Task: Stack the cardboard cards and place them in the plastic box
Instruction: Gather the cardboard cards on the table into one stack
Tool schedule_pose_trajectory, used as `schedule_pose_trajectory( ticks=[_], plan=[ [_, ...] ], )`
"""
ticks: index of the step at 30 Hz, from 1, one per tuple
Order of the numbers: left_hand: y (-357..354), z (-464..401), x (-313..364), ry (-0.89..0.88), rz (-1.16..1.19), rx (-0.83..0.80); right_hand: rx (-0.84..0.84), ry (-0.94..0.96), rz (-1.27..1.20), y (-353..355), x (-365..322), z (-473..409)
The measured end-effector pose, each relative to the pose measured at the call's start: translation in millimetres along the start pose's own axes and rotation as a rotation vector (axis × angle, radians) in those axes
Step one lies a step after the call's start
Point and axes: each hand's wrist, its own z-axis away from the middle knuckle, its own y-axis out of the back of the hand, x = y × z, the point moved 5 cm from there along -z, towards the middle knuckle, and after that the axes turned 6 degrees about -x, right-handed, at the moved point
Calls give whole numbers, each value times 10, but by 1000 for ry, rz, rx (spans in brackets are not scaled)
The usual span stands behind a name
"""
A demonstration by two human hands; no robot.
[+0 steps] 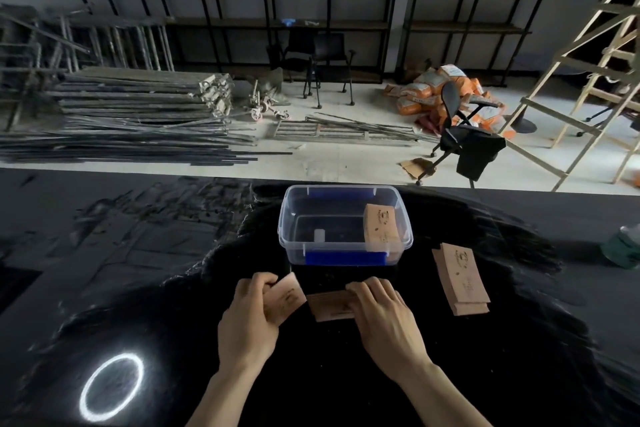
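Observation:
A clear plastic box (292,218) with blue latches stands on the black table in front of me. Inside it, a stack of brown cardboard cards (381,226) leans against the right wall. My left hand (251,317) grips one card (287,296) just below the box, tilted up to the right. My right hand (384,314) rests fingers-down on another card (329,307) lying flat on the table. A loose stack of cards (460,276) lies to the right of the box.
The glossy black table (138,253) reflects a ring light (110,386) at the lower left. A green object (623,248) sits at the table's right edge. Beyond the table are metal bars, chairs, orange sacks and a wooden ladder on the floor.

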Motion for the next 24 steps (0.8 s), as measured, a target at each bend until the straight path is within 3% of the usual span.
schedule_pose_trajectory(
  ticks=[5,9,12,15,18,24],
  plan=[
    [-20,-159,465,-231,178,-90,-36,-20,-22,1,-40,-24],
    [-257,-155,726,-292,227,-287,-44,-68,-80,-85,25,-35],
    [-355,-104,788,-295,320,-381,-32,7,-16,-93,26,-9],
    [-335,-96,719,-331,148,-306,-12,32,82,-95,31,-16],
    [-303,-100,674,-335,-114,-340,-1,37,138,-131,21,-16],
    [-310,-87,701,-328,-216,-337,15,61,81,-66,12,5]
  ],
)
